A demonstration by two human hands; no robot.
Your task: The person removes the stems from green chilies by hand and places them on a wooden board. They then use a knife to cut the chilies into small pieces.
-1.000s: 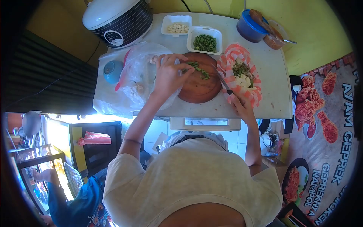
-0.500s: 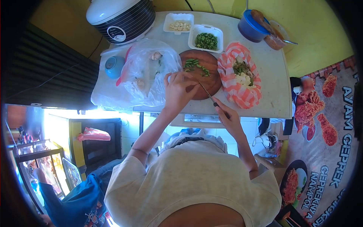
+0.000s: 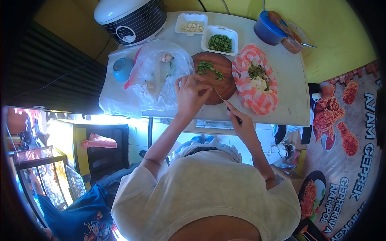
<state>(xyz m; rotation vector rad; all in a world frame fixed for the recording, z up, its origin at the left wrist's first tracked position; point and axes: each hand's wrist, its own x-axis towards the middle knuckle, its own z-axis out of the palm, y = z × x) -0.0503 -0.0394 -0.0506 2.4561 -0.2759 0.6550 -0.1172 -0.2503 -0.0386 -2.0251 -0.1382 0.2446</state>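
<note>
My right hand point(image 3: 241, 123) is wrapped around the handle of a small knife point(image 3: 219, 96), its thin blade slanting up and left over the round wooden cutting board point(image 3: 226, 80). Close to the blade's tip, my left hand point(image 3: 189, 95) is closed in a pinch at the board's lower left; whatever its fingertips hold is hidden. Short cut green vegetable pieces point(image 3: 205, 65) lie on the upper part of the board. Left of that hand spreads a clear plastic bag point(image 3: 157, 96) with garlic bulbs point(image 3: 166, 58) in it. A red-and-white striped plastic bag point(image 3: 265, 102) stands at the board's right, holding peelings.
Behind the board are a white foam tray point(image 3: 235, 36) of chopped green pieces and another tray point(image 3: 179, 18) of peeled garlic. A rice cooker point(image 3: 136, 24), a blue cup point(image 3: 122, 69) and a blue-lidded tub point(image 3: 267, 30) stand around the table. At lower left, another person point(image 3: 76, 213) in blue bends.
Both hands stay almost in place, the knife shifting only slightly at the board's lower edge. The person in blue at lower left has moved a little. The view has shifted slightly.
</note>
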